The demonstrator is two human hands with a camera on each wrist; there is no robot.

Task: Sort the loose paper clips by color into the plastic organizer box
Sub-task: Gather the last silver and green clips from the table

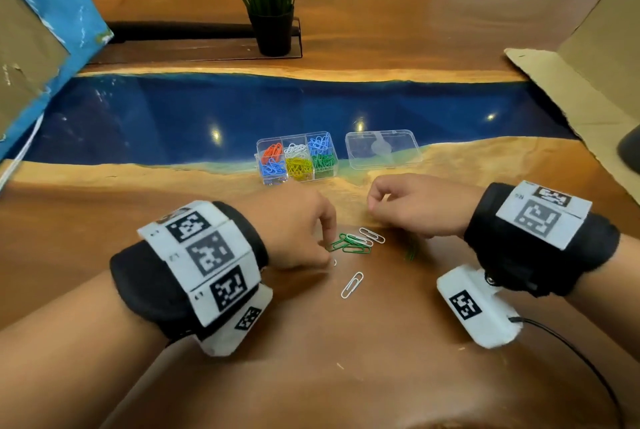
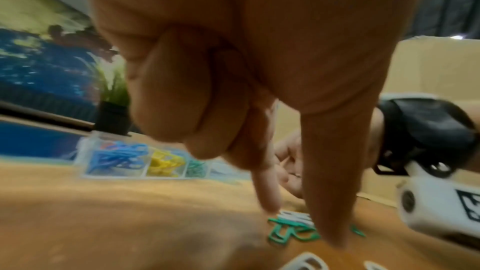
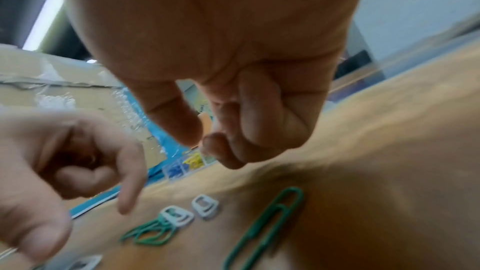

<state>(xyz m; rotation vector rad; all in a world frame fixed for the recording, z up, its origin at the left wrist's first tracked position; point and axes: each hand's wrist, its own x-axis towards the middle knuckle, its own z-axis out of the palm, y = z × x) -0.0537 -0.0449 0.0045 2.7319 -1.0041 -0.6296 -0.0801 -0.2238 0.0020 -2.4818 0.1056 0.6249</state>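
A clear organizer box point(image 1: 296, 158) point(image 2: 145, 163) holds orange, white, blue, yellow and green clips in separate compartments. Loose green clips point(image 1: 349, 244) point(image 2: 285, 233) point(image 3: 148, 233) lie tangled on the wooden table, with white clips point(image 1: 372, 234) point(image 3: 205, 205) beside them. Another white clip point(image 1: 352, 285) lies nearer me, and a lone green clip point(image 1: 411, 252) point(image 3: 270, 225) lies to the right. My left hand point(image 1: 329, 248) point(image 2: 301, 225) points index finger and thumb down, apart, over the green tangle. My right hand point(image 1: 374, 205) point(image 3: 203, 143) hovers behind the clips, fingers curled, holding nothing that I can see.
The box's clear lid point(image 1: 382, 150) lies to the right of the box. A potted plant point(image 1: 272, 13) stands at the back. Cardboard panels point(image 1: 571, 82) flank the table on both sides. A black cable point(image 1: 571, 349) trails from my right wrist.
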